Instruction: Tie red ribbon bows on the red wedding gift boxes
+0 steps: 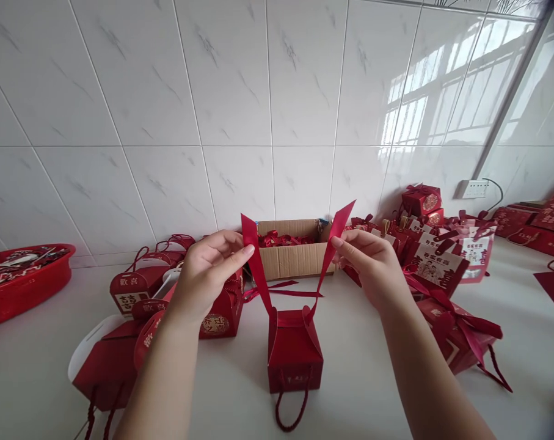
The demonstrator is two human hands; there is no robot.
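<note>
Small red box (295,348) upright on desk (350,391), rope handle (290,429) at near side. Left grip (206,272) closed, thumb and finger pinching one end of red ribbon (257,263) above small box. Right grip (372,260) likewise closed on other end. Open carton (291,263) behind small box; bow-tied box (462,336) right of it; red basin (32,296) far left.

On the left, small items (27,259) are being held in a red basin (33,297). At centre, a cardboard box (288,264) is being backed by a tiled wall (231,91), where window light (407,125) is being reflected. On the right, printed bags (435,267) are being overlooked by a white socket (473,189).
</note>
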